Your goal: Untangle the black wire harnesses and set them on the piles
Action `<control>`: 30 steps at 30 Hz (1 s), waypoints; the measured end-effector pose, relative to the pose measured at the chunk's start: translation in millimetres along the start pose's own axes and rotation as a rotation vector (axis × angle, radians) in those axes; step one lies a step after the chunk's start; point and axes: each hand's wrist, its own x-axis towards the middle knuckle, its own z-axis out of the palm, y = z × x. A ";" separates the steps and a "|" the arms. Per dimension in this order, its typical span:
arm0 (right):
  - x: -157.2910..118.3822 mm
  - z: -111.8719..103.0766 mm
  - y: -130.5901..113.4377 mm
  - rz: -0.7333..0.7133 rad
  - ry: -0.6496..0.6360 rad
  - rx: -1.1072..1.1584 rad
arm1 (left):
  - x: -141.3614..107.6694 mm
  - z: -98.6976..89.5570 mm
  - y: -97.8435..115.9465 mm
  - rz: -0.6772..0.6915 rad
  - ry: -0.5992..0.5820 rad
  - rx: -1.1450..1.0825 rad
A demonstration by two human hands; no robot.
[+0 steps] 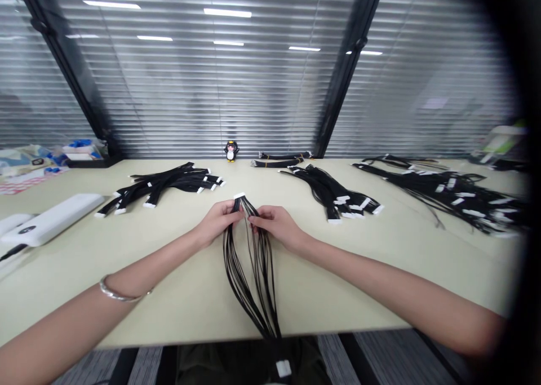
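- Cable harness [265, 261]: located at the centre, between the two hands, with its black wires parted into two groups that rejoin at the front edge of the table [169, 295].
- Upper white connector [239, 195]: positioned at the harness's far end, just beyond the fingertips.
- Lower white connector [283, 368]: hangs below the table edge, over the person's lap.
- Left hand [218, 221]: thumb and fingers pinch the left wire group just below the upper connector.
- Right hand [276, 222]: thumb and forefinger are closed on the right wire group; the individual strands gripped appear too fine to identify.
- Left cable pile [169, 183], middle cable pile [327, 187] and right cable pile [448, 193]: lie on the table beyond the hands.
- Penguin figure [230, 153]: stands upright near the blinds [220, 92], left of two tied cable bundles [276, 163].
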 end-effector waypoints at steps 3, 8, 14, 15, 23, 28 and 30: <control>-1.1 0.1 -2.0 -0.008 0.006 -0.019 | 1.6 -1.7 -6.0 -0.032 0.000 0.022; 1.1 0.8 -2.2 -0.002 0.009 -0.012 | 2.4 -0.3 -8.5 -0.009 0.091 -0.086; 1.0 0.5 0.0 0.008 -0.003 0.016 | 0.0 -0.6 -3.1 -0.043 0.016 -0.143; 0.4 0.5 0.0 0.014 -0.007 0.025 | -0.2 -0.8 -2.7 -0.031 0.011 -0.126; -0.7 0.4 -1.6 0.015 -0.007 0.025 | 1.3 0.4 -1.1 0.000 0.024 -0.034; -1.3 0.6 -1.8 0.018 -0.001 0.040 | 1.5 -1.3 -3.3 -0.012 0.020 -0.011; -1.6 0.5 -1.6 0.031 0.001 0.041 | 2.6 -3.0 -6.7 -0.017 0.011 0.031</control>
